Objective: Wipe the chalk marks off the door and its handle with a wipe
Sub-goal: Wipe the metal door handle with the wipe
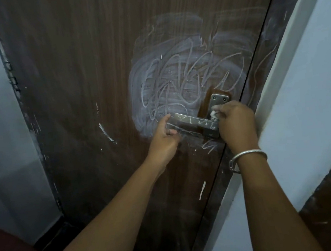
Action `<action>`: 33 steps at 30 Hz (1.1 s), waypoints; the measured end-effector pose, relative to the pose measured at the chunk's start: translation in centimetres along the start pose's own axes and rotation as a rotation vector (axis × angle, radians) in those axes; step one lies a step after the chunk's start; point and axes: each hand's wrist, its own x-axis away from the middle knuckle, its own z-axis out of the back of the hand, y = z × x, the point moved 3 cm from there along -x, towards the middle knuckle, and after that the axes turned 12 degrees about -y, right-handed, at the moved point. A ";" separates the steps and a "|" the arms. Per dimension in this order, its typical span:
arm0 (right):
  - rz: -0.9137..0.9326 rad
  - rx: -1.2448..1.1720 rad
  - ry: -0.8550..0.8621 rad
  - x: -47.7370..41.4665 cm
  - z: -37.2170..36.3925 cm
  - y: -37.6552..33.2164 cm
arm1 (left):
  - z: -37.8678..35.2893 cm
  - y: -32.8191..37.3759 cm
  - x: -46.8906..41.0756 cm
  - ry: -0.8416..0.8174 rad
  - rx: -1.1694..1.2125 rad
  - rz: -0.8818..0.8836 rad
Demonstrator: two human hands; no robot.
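Left hand (164, 137): fingers curl round the free end of the handle (192, 121) and grip it, thumb below the lever. Right hand (236, 122): fingers are bunched and pinch the wipe (214, 114), a small white wad, which touches the pivot end of the handle where it meets the plate (219, 99). Only a little of the wipe shows past the fingertips.

Handle: metal lever, lying roughly level, mounted near the right edge of the door (74, 73). Thin chalk strokes show on the top face of the lever between the two hands.

Door: dark brown wood grain. Chalk marks (176, 79) cover the area above and left of the handle, as a wide pale smear with looping scribbles over it. A bare brown patch lies just beside the plate. A few short strokes sit below the handle.

Right wrist carries a metal bangle (248, 154). A pale wall (307, 71) stands right of the door.
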 end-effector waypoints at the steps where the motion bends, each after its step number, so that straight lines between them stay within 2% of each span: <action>1: 0.013 0.049 -0.036 0.0 -0.2 0.0 | -0.2 0.1 0.0 -0.004 0.007 -0.002; 8: -0.046 0.031 -0.125 0.2 0.6 0.0 | -1.3 -0.6 0.5 -0.018 0.048 -0.026; 15: 0.002 0.131 -0.117 -0.1 0.2 -0.6 | -1.2 -0.6 0.4 0.004 0.046 -0.038; 21: -0.018 0.032 -0.111 1.1 1.2 -0.2 | -0.9 -1.2 0.6 0.030 0.038 -0.012; 27: -0.038 0.137 -0.161 0.4 0.7 -0.9 | -1.1 -1.5 0.7 0.033 0.053 0.002; 33: -0.019 0.082 -0.148 1.3 1.7 -0.8 | -1.0 -1.9 1.2 0.041 0.057 0.021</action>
